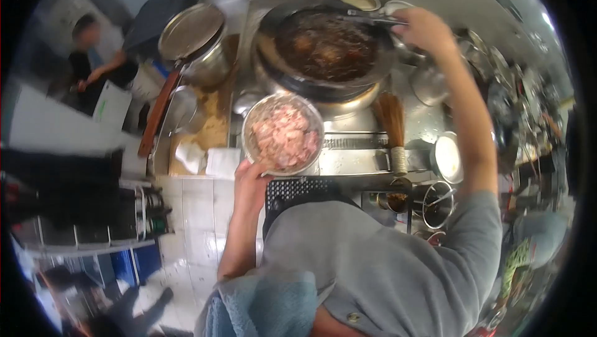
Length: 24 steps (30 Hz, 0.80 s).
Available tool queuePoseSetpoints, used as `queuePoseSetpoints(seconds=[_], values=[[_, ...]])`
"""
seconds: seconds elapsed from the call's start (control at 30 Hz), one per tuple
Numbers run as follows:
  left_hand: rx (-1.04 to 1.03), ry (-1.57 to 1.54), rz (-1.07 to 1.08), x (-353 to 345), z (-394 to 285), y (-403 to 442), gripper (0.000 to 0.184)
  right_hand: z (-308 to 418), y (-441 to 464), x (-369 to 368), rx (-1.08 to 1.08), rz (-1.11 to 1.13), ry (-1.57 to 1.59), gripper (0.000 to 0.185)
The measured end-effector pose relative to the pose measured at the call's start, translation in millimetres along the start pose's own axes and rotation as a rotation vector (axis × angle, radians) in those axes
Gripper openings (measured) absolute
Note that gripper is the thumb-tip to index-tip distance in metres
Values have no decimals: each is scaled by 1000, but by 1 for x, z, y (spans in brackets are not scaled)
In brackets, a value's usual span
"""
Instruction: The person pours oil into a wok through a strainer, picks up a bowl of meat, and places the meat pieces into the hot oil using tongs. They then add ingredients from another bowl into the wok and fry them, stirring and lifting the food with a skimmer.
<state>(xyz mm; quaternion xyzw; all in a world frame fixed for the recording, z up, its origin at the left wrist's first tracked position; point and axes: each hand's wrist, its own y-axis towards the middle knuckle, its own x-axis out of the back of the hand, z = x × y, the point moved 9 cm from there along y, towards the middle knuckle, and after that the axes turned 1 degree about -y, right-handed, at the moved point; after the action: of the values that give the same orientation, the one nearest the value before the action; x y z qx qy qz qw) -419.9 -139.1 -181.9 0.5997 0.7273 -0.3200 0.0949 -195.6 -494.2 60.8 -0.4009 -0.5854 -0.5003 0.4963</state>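
My left hand (250,181) grips the near rim of a metal bowl (247,141) piled with pale pink raw meat pieces (285,135). The bowl is held in front of the wok, at its near left side. In the wok (267,51), dark oil (323,47) bubbles around browned pieces. My right hand (426,29) is closed around metal tongs (367,17) at the wok's far right edge. They reach left over the wok's far side; I cannot make out whether their tips hold anything.
Left of the wok, a round strainer (191,29) with a long wooden handle (160,113) rests over a metal pot (208,69). A bamboo wok brush (392,122) and a white bowl (446,158) are at the right. Another person (93,66) stands at the far left.
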Motion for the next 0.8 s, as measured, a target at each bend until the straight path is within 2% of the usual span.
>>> queuePoseSetpoints(seconds=[0.1,0.17,0.23,0.27,0.43,0.53,0.63,0.73,0.8], values=[[-14,38,19,4,5,3,30,78,-50,36,301,42,128,34],[-7,31,-1,8,7,5,28,132,-94,31,663,27,91,33],[-15,-6,27,3,6,7,25,175,-123,20,712,251,59,28],[-17,-4,27,1,4,6,25,187,-136,13,809,185,11,26],[-25,-2,18,-2,2,8,25,204,-146,-15,827,320,-104,28],[-37,12,24,-3,0,7,25,194,-144,8,782,254,0,25],[-19,21,19,-3,-1,7,13,193,-141,9,811,64,26,25],[-44,20,38,-4,-2,8,12,211,-138,-23,838,139,-51,22],[-62,13,20,-1,3,9,21,212,-136,-17,834,97,-67,19]])
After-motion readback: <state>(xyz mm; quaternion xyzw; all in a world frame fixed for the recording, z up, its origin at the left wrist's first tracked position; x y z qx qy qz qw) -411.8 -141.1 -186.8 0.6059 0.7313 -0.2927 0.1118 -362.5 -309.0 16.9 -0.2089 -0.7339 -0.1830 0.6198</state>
